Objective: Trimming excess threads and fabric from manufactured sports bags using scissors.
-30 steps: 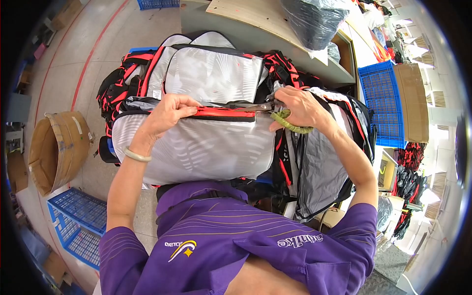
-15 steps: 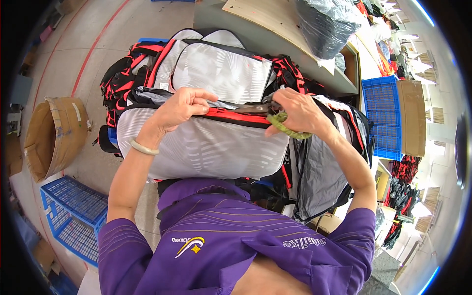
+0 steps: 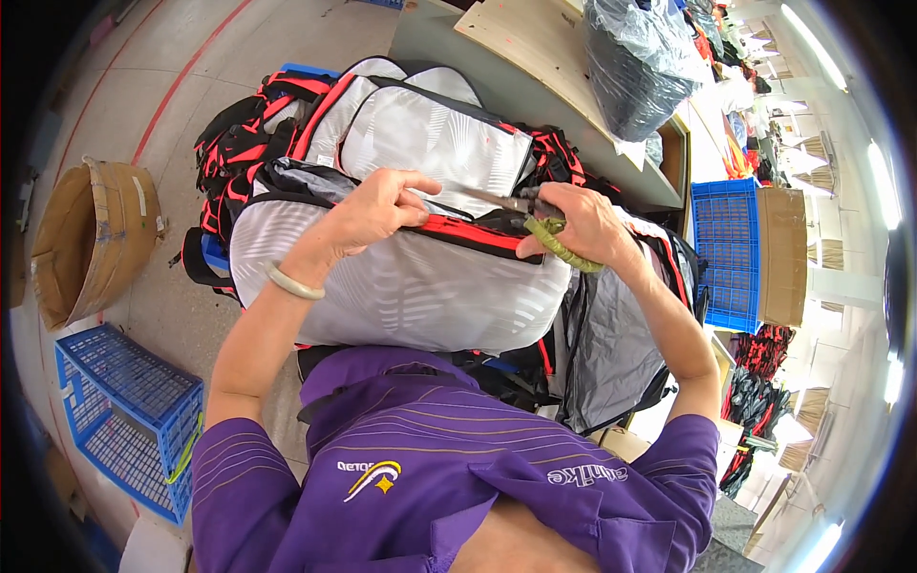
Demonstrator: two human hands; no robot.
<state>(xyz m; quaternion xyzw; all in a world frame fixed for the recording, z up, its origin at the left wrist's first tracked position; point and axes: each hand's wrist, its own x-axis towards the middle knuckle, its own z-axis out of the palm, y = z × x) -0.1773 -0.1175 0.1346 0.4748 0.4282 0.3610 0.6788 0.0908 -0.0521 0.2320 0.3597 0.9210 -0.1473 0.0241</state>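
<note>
A silver-grey bag with red and black trim (image 3: 411, 286) lies against my purple shirt. My left hand (image 3: 368, 210) pinches the bag's red-edged top seam, a pale bangle on that wrist. My right hand (image 3: 573, 224) grips a pair of scissors with green-wrapped handles (image 3: 549, 239); the dark blades (image 3: 497, 199) point left along the seam toward my left fingers. A second bag of the same kind (image 3: 420, 134) lies just behind.
More red-and-black bags (image 3: 239, 143) pile up at the left and a grey one hangs open at the right (image 3: 611, 353). Blue crates (image 3: 124, 420) (image 3: 731, 248), a cardboard drum (image 3: 81, 239), a grey table (image 3: 516, 86) with a black plastic-wrapped bundle (image 3: 635, 67) surround me.
Both hands have stayed on the bag's top seam. My left fingers shifted slightly right along it and the scissor blades now reach further left toward them.
</note>
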